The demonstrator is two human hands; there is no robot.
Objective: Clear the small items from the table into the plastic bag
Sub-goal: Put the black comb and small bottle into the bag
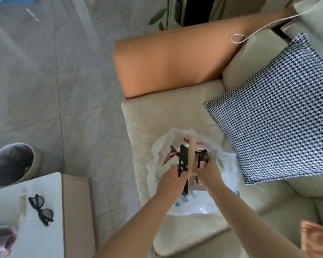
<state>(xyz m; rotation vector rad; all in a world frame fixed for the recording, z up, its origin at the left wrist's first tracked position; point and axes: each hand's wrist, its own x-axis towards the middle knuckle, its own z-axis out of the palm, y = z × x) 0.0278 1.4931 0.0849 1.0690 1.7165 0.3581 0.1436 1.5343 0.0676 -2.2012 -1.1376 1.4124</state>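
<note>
Hands both at lower centre of frame, over the plastic bag (177, 175), which sits open on the cream sofa seat (147, 116). Left hand (171, 180) has its grip clamped round a black remote (183, 161) with coloured buttons, plus a pale tan stick-like item (191, 155) beside it; both point into the bag mouth. Right hand (206, 171) has its grip curled on a dark object (202, 157) at the bag's upper right rim; can't tell what it is. To do this step well, my read: keep the rim held wide, lower the long items end-first until they're well inside, then release, so nothing tips out onto the sofa. Black glasses (40, 209) remain on the white counter (45, 183) at lower left, well apart from the bag, so the task isn't finished. Hard to read: bag contents are a reddish and blue blur, fingertips are hidden behind the items, and a pinkish-grey thing (2, 237) at the lower left edge is cut off.
</note>
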